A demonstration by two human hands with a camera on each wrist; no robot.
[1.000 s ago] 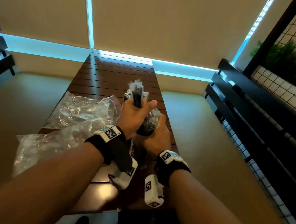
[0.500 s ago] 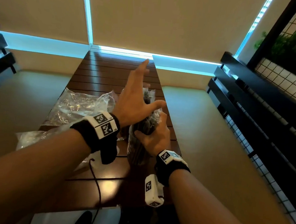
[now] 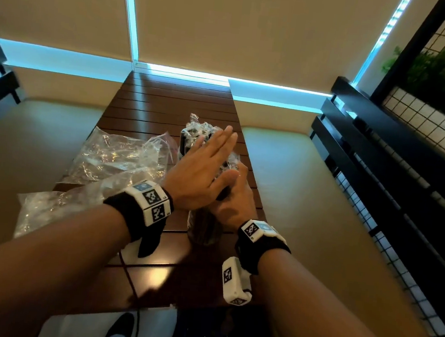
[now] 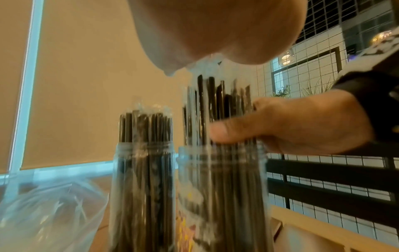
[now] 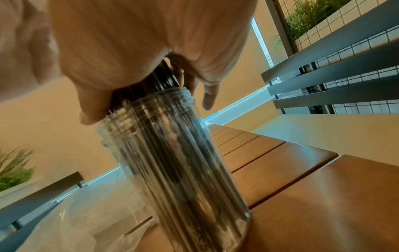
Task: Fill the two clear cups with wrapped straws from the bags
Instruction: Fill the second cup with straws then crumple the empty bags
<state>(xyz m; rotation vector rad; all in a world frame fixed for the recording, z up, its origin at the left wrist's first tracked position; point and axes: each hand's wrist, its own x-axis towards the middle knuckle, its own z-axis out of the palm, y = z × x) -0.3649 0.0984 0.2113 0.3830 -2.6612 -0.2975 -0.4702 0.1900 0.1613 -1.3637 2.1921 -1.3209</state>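
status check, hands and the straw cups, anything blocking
Left hand flat, palm on straw tops of near cup. Right hand grips those straws at the rim. Far cup full. Empty bags left; nothing blocking.

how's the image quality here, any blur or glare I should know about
Head view: sharp, bright cyan glare along the window edges, a light reflection on the table. Left wrist view: near cup and left hand smeared by blur. Right wrist view: right hand soft, cup streaked.

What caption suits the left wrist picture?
Left hand pressing wrapped straws into near cup; right hand steadies them.
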